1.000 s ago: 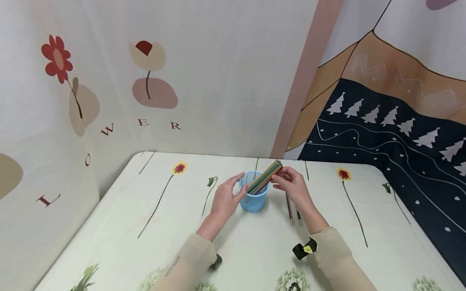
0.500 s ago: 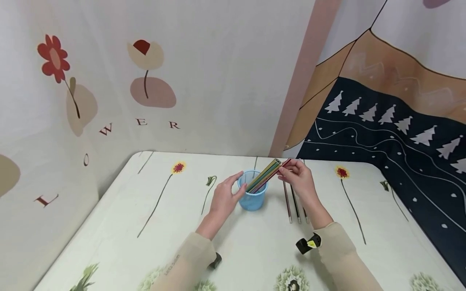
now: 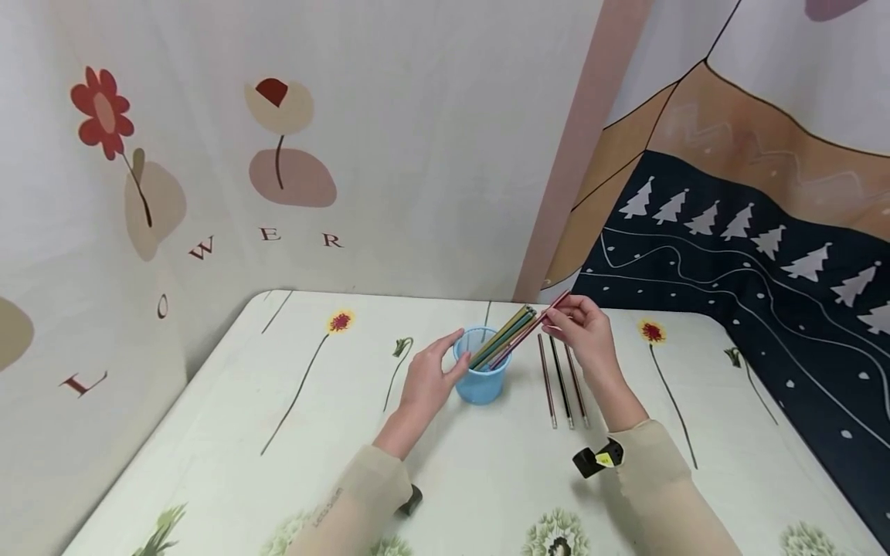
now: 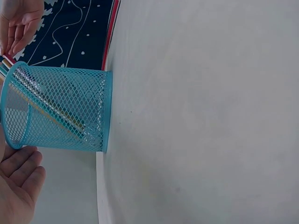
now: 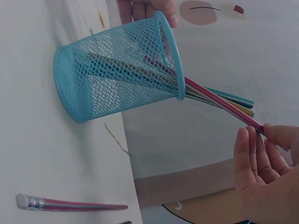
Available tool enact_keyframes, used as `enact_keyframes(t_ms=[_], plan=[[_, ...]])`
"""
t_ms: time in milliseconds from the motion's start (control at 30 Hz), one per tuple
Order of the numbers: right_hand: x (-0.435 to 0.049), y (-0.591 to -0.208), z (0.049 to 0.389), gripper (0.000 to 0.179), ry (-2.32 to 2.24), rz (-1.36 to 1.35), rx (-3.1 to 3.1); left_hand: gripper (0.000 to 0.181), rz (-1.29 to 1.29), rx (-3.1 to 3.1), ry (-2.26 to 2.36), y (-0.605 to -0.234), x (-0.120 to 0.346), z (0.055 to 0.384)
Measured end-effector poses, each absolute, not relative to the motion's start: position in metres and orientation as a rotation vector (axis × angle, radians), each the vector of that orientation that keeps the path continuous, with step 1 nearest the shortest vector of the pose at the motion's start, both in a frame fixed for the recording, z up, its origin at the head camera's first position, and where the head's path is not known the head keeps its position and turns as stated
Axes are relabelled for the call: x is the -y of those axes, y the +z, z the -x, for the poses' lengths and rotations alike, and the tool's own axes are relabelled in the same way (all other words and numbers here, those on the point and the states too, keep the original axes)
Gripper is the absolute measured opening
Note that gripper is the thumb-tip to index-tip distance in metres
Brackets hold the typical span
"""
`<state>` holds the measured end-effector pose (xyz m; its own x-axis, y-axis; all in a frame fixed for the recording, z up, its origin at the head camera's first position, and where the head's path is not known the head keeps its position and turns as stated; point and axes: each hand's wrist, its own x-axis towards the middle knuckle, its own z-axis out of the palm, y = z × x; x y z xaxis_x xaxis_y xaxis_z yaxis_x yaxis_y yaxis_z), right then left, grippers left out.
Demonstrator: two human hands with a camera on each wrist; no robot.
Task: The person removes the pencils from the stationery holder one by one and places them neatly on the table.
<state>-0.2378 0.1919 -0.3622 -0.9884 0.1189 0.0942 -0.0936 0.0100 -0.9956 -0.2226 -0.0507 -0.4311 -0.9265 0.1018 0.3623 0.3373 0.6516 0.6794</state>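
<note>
Pinching one red pencil (image 5: 217, 100), right grip (image 3: 587, 336) near three loose pencils (image 3: 561, 382)

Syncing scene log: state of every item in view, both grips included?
Mesh cup: upright on the table
Pencils in cup: leaning on the rim, upper ends sticking out
Red pencil: tilted, lower end inside the cup
Three loose pencils: lying on the table, apart
Left grip: curved at the cup's rim
Right grip: pinching the red pencil
</note>
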Motion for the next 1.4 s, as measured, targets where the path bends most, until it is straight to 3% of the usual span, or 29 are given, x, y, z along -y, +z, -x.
enact_keyframes(t_ms=[267,667,1400], plan=[[-0.201,-0.355,0.238,0.027,2.117,0.046,2.087,0.046,0.363,2.577,-1.144,-0.432,0.052,0.223],[-0.212,-0.352,0.239,0.012,2.194,-0.034,1.942,0.046,0.363,2.582,-1.161,-0.431,0.052,0.224],[-0.224,-0.341,0.236,0.018,2.271,-0.001,1.802,0.046,0.326,2.592,-1.171,-0.432,0.050,0.223]])
